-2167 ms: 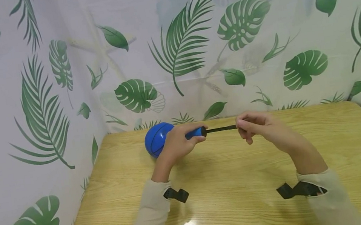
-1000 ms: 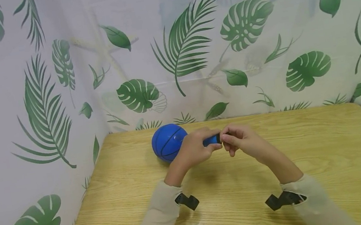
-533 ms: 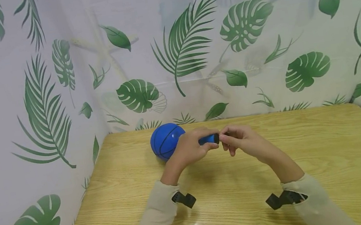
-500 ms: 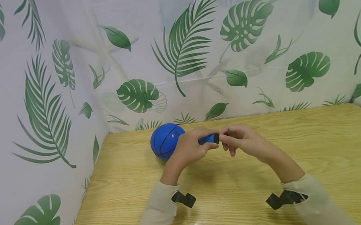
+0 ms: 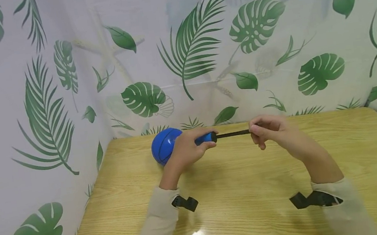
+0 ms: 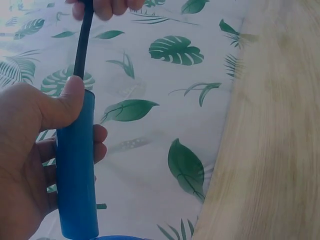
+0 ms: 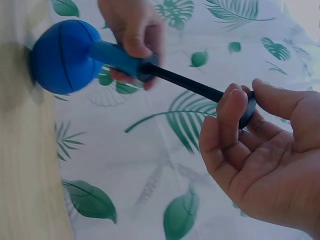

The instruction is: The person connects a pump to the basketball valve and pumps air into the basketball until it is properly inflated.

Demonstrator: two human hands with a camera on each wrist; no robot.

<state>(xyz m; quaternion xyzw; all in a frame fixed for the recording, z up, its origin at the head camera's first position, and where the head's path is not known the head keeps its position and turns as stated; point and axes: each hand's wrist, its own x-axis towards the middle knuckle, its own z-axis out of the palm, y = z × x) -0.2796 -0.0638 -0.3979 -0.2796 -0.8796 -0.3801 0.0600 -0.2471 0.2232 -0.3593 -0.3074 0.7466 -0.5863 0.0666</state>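
Observation:
A small hand pump with a blue barrel [image 6: 76, 170] and a black rod [image 7: 187, 82] is held sideways between my hands. My left hand [image 5: 189, 147] grips the barrel, its thumb along the side near the rod's end. The fingers of my right hand [image 7: 265, 145] are curled round the black end knob [image 7: 248, 111] of the rod, which is drawn well out. Against the barrel's far end sits a blue ball [image 7: 65, 56] with black seam lines, on the table; my left hand partly covers it in the head view.
The light wood table [image 5: 242, 197] reaches back to a white leaf-print cloth [image 5: 208, 103] hanging behind. The same cloth runs down the left side. Black wrist bands with small camera mounts sit on both sleeves.
About a second ago the rod was pushed into the barrel with the hands together. Now my right hand has drawn it out to the right; ball and left hand have shifted slightly left.

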